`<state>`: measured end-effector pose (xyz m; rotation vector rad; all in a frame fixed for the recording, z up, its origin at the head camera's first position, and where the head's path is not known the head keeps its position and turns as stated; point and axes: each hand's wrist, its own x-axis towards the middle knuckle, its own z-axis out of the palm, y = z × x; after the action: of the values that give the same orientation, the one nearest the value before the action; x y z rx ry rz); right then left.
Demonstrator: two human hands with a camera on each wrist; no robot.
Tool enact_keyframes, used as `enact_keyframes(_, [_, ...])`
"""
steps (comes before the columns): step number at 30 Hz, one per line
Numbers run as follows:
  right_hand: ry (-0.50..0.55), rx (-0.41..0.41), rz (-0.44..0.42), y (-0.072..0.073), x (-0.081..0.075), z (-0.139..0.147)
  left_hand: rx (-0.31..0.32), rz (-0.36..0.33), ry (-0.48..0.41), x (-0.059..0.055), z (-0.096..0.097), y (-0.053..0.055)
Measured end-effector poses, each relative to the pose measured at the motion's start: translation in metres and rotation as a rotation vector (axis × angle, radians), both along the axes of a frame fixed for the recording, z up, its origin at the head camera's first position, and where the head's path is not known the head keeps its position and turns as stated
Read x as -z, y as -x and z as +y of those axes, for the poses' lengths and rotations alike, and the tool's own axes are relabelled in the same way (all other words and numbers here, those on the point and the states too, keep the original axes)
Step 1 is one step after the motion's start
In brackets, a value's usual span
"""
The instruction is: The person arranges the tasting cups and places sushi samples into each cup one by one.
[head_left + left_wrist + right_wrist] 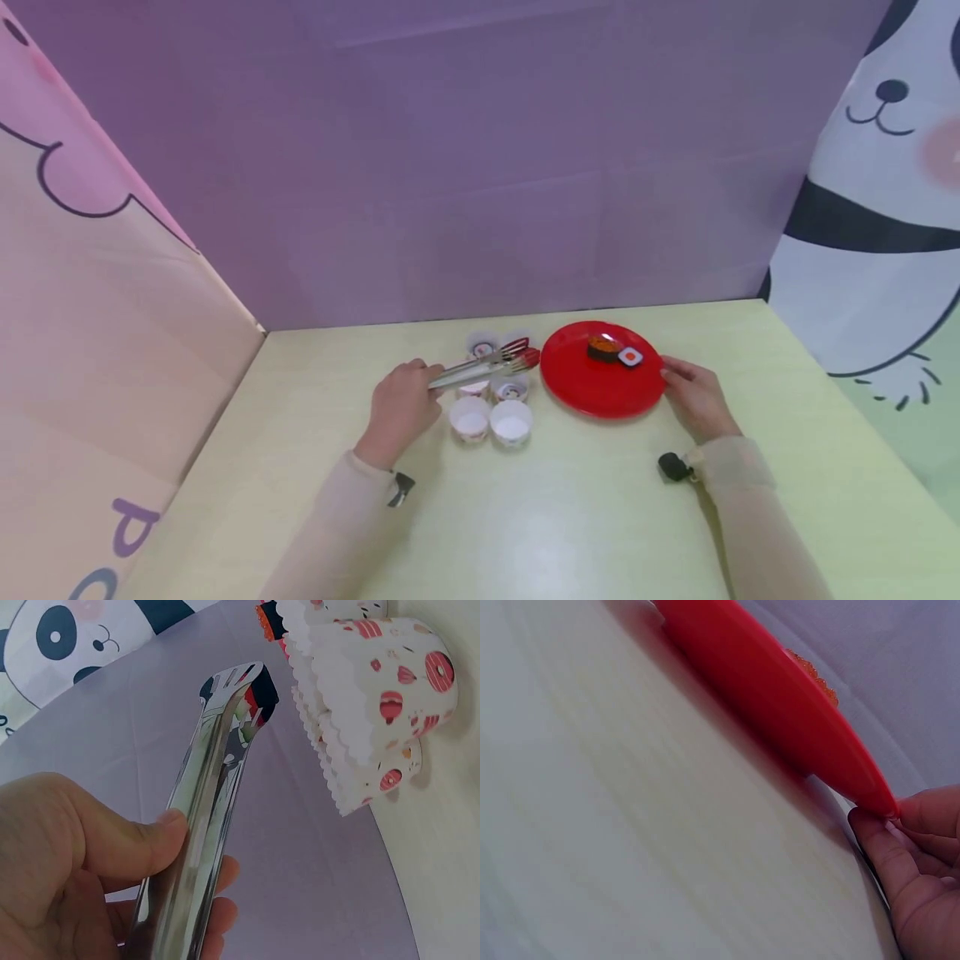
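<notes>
Friend: What have your hands got?

Me: My left hand (405, 408) has its grip curled round the tongs (467, 378); my right hand (697, 398) has its grip pinching the edge of the red plate (600, 396), on the side away from the tongs.

Friend: And where is the food?

Me: Two bits lie on the plate; one is the orange-topped sushi (603, 348), and the little white-edged roll (630, 357) is right beside it; the plate sits on the pale surface (525, 525), to the right of the paper cups.

Friend: Is there food in the cups too?

Me: The front left cup (469, 419) and the front right cup (512, 423) look all white inside; the middle right cup (523, 392) and the back left cup (472, 339) show something dark in them, maybe food, but it is too small to be sure; the tongs hide some of the rest.

Friend: So how far along are you?

Me: Partway, I think; some cups seem filled, two seem bare, and two bits of food are on the plate; the tong tips are over the cups, just beside the plate, and I can't tell if they pinch anything.
</notes>
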<state>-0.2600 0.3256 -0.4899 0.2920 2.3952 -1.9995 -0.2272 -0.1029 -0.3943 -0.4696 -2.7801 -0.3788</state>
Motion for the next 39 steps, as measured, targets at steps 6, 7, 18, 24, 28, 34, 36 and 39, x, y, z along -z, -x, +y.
enact_keyframes(6, [-0.025,-0.011,0.004,-0.001,-0.001,0.000,-0.032,-0.031,0.000,-0.001,-0.012,-0.003])
enact_keyframes(7, [-0.028,-0.011,0.000,-0.001,-0.001,0.000,-0.034,-0.030,-0.001,0.000,-0.013,-0.003])
enact_keyframes(18, [-0.008,-0.007,-0.027,-0.001,0.002,0.001,-0.051,-0.009,-0.025,0.003,-0.029,-0.010])
enact_keyframes(24, [-0.004,-0.016,-0.010,-0.002,0.001,0.002,-0.057,0.015,-0.036,0.003,-0.034,-0.010])
enact_keyframes(28, [-0.007,-0.013,-0.007,-0.004,0.000,0.002,-0.051,0.040,-0.049,0.004,-0.038,-0.011])
enact_keyframes(34, [0.006,-0.012,-0.004,-0.003,0.001,0.003,-0.055,0.037,-0.051,0.004,-0.041,-0.014])
enact_keyframes(36, [0.003,-0.013,-0.006,-0.003,0.001,0.002,-0.058,0.035,-0.047,0.004,-0.042,-0.015])
enact_keyframes(39, [0.006,-0.011,-0.008,-0.002,0.003,0.002,-0.055,0.040,-0.047,0.005,-0.043,-0.017])
